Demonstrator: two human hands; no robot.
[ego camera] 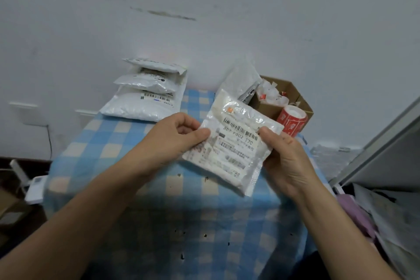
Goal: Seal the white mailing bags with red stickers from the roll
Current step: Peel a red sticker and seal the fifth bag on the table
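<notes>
White glossy plastic: the mailing bag [229,143] we hold is a crinkly, roughly square pouch. It is tilted, with a paper label and barcodes facing us; the label text is too blurred to read. In the head view it sits at centre frame, raised above the table.

Our left hand [172,141] grips the bag's 9 o'clock edge, thumb on the label side and fingers curled behind. Our right hand [286,159] grips the 3 o'clock edge the same way, thumb on front and fingers hidden behind the plastic.

The tablecloth [136,166] is soft fabric in blue and cream checks, with small dark specks toward 6 o'clock.

At 1 o'clock from the bag is a brown cardboard box [293,87], open-topped, with an inner divider. The far compartment holds crumpled white paper scraps [270,93] with red bits. The sticker roll [292,121] lies at the box's near corner: a red cylinder with white print and a pale end face. We cannot tell whether it is fully inside.

At 12 o'clock a second white pouch [241,79] leans on the box's left wall.

At 10 o'clock, well apart from our hands, is a stack of white bags [145,98]. There are three, all padded and pebbly, with the largest at the bottom and barcode labels showing.
</notes>
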